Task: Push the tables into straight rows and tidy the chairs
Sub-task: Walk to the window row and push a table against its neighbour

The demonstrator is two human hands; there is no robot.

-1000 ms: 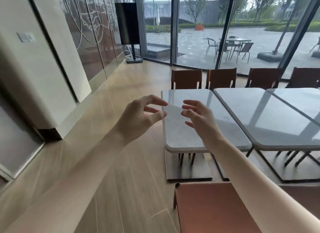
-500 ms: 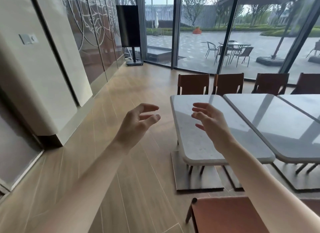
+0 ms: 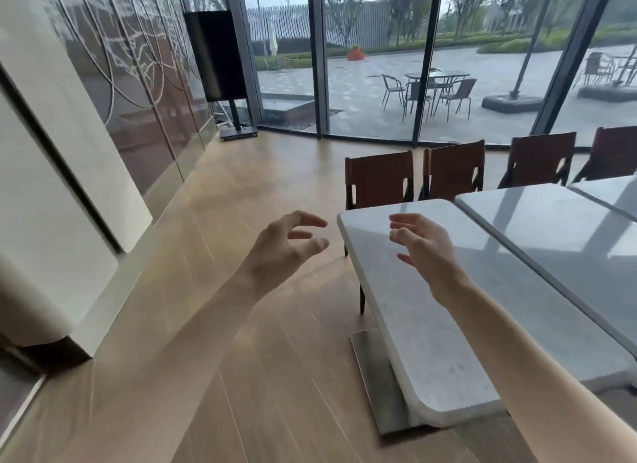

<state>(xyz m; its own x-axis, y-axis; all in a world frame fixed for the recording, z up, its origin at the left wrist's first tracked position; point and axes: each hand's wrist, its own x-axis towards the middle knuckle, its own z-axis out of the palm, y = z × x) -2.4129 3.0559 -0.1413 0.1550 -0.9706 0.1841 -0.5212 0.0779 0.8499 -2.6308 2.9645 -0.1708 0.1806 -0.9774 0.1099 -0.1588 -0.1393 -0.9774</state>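
Note:
A white marble-topped table [image 3: 424,328] stands at the right on a flat metal base [image 3: 375,383]. A second table [image 3: 551,228] sits beside it, and the corner of a third [image 3: 613,193] shows at the right edge. Several brown chairs line the far side, the nearest two being a chair [image 3: 379,178] and another chair [image 3: 453,169]. My left hand [image 3: 286,249] hovers over the floor left of the first table's edge, fingers loosely curled, holding nothing. My right hand [image 3: 422,247] is raised above that tabletop, fingers relaxed and empty.
A dark patterned wall and a pale column [image 3: 51,221] run along the left. A black screen on a wheeled stand [image 3: 220,59] stands at the far end by the glass wall. Wooden floor [image 3: 241,221] stretches between wall and tables. Outdoor furniture shows beyond the glass.
The view has swung left and forward, so the tables now sit further right and closer. The brown chair back at the bottom has left the frame. Both hands stay raised and empty.

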